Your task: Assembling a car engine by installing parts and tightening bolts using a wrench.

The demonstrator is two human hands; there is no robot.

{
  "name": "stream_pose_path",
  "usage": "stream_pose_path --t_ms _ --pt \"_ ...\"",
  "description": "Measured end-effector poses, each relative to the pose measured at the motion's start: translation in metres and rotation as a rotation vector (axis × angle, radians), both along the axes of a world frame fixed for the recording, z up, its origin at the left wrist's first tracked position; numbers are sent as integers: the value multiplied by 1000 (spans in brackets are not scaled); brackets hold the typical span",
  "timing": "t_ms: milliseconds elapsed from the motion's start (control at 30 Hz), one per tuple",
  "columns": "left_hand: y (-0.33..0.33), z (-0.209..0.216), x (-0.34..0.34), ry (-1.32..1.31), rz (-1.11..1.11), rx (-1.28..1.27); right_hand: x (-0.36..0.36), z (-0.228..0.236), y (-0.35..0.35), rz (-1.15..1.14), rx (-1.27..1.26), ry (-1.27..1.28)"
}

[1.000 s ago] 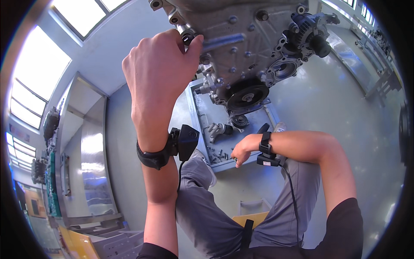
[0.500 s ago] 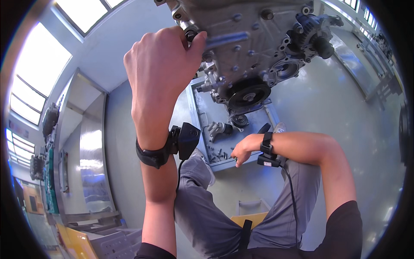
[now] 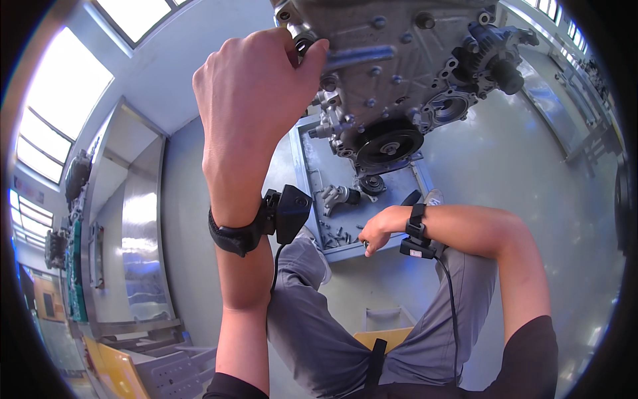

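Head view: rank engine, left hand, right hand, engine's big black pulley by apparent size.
Largest to smallest:
1. Engine, cut off by the top edge
2. Left hand
3. Pulley
4. Right hand

The two hands' difference is probably just nearness.

Left hand (image 3: 252,100) high, right hand (image 3: 377,228) low

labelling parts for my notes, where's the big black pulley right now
In the head view, the big black pulley is right of centre, on the lower end of the metal engine, above the right hand in the picture.
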State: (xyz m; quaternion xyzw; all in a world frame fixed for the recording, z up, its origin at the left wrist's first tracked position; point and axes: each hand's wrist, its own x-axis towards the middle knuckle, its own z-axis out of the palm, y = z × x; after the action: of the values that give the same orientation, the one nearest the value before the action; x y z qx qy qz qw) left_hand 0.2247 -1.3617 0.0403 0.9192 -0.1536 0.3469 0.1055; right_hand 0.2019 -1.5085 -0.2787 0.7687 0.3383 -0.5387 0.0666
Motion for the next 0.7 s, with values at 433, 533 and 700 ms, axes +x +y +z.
stream_pose_path --t_ms 433,533,700 --pt "3 -2 3 16 -50 20 0 4 -3 15 1 -32" --pt "0 -1 5 62 -1 20 -2 8 -6 7 19 -43" --pt "1 -3 2 39 -1 72 -4 12 -7 -32 13 -11"
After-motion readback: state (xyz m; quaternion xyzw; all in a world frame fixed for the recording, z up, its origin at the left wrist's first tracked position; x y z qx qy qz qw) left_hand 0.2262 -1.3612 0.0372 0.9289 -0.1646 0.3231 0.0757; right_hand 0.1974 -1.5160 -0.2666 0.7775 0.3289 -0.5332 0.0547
